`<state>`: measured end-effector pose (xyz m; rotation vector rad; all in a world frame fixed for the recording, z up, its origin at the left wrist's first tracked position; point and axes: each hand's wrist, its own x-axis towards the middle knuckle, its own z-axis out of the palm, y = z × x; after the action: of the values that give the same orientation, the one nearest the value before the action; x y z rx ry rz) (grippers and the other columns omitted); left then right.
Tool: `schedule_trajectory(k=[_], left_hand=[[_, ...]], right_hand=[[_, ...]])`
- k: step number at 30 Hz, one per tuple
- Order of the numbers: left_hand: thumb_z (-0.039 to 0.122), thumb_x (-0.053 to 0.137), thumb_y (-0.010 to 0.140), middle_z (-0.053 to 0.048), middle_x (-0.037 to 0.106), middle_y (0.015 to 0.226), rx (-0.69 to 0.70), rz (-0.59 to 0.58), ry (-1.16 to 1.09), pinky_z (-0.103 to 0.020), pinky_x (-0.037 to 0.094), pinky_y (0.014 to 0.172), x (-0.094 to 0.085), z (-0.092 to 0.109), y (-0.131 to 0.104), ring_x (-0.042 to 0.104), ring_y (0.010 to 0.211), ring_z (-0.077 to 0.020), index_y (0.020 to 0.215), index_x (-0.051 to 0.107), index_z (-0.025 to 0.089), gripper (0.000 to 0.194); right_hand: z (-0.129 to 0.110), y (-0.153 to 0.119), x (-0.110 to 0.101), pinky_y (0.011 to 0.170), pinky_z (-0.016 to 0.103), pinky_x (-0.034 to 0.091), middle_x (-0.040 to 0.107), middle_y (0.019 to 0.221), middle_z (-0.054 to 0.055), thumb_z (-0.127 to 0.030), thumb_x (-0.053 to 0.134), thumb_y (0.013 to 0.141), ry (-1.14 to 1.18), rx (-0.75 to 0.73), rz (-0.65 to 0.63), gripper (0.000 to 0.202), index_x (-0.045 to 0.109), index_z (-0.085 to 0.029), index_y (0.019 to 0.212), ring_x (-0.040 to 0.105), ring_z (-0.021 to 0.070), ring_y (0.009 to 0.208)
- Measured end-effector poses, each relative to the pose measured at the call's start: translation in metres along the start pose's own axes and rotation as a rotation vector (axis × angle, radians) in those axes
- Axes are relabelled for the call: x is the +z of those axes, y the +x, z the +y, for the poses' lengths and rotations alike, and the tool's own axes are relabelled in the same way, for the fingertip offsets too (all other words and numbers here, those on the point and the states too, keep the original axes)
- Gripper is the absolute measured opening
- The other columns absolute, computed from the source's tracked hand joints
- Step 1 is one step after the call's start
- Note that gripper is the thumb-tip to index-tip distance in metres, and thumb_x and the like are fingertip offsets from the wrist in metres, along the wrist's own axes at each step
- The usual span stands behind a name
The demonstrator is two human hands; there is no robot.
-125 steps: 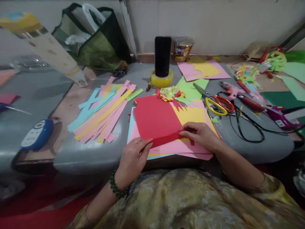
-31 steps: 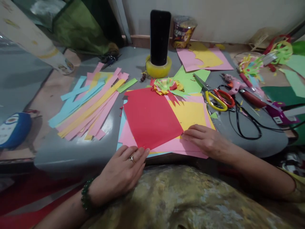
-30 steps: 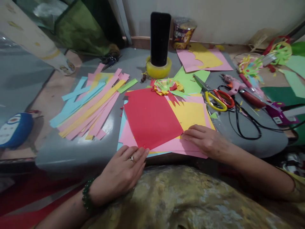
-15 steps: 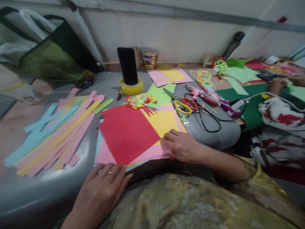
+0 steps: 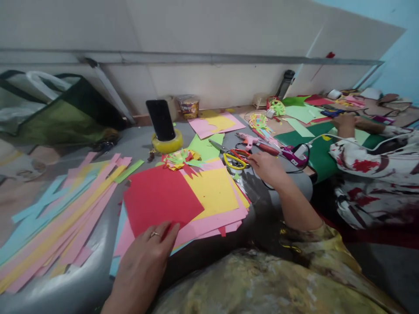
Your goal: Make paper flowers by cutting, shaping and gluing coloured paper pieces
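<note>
A red paper square (image 5: 163,198) lies tilted over a yellow sheet (image 5: 212,194) and pink and blue sheets. My left hand (image 5: 144,257), wearing a ring, rests flat with its fingers on the near edge of the red square. Beyond the stack on the right are scissors (image 5: 235,162) with yellow and red handle loops. My right hand (image 5: 270,168) is at the red loop, fingertips bent down onto it. Its thumb is hidden, so I cannot see whether it grips. A layered paper flower (image 5: 181,159) sits at the far edge of the stack.
Coloured paper strips (image 5: 75,218) spread on the left. A phone (image 5: 160,120) leans upright in a yellow tape roll (image 5: 167,141). A pink glue gun (image 5: 250,141) and a purple power adapter (image 5: 294,155) with cables lie right. A co-worker's hands (image 5: 347,124) work farther right.
My right hand has left the near right corner of the paper stack and moved away and right to the scissors. My left hand stays on the red paper. The view has tilted up and right.
</note>
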<state>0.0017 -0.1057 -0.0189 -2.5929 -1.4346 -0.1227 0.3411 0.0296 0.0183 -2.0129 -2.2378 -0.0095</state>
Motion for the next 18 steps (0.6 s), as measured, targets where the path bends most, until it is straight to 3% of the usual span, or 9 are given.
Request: schedule_trajectory(k=[5,8,13,18], left_hand=[[-0.005,0.034,0.078,-0.013,0.075,0.117,0.074,0.027,0.015,-0.033,0.061,0.077,0.016,-0.014,-0.015,0.073,0.097,-0.0258,0.125,0.070,0.019,0.063],[-0.004,0.037,0.078,-0.015,0.073,0.123,0.114,0.057,-0.002,-0.032,0.061,0.078,0.027,-0.020,-0.021,0.072,0.102,-0.0268,0.129,0.068,0.018,0.063],[0.002,0.039,0.085,-0.014,0.074,0.121,0.103,0.076,-0.019,-0.033,0.061,0.082,0.033,-0.021,-0.019,0.072,0.103,-0.0269,0.126,0.070,0.019,0.054],[0.001,0.038,0.085,-0.012,0.074,0.122,0.067,0.067,-0.034,-0.035,0.062,0.083,0.032,-0.018,-0.018,0.072,0.103,-0.0265,0.126,0.070,0.024,0.057]], right_hand=[[-0.013,0.001,0.011,0.067,0.030,0.044,0.077,0.097,0.012,-0.023,0.069,0.088,-0.003,0.045,-0.116,0.007,0.072,-0.018,0.092,0.071,0.0299,0.091],[-0.017,0.001,0.015,0.067,0.030,0.044,0.077,0.098,0.013,-0.021,0.064,0.091,0.013,0.078,-0.123,0.013,0.069,-0.017,0.103,0.071,0.0285,0.090],[-0.015,0.000,0.012,0.075,0.022,0.047,0.078,0.103,0.002,-0.016,0.056,0.095,0.064,0.011,-0.161,0.018,0.069,-0.023,0.107,0.071,0.0172,0.093],[-0.012,0.006,0.010,0.080,0.032,0.050,0.072,0.122,0.015,-0.015,0.048,0.096,-0.068,0.091,-0.151,0.030,0.068,-0.017,0.118,0.067,0.0293,0.111]])
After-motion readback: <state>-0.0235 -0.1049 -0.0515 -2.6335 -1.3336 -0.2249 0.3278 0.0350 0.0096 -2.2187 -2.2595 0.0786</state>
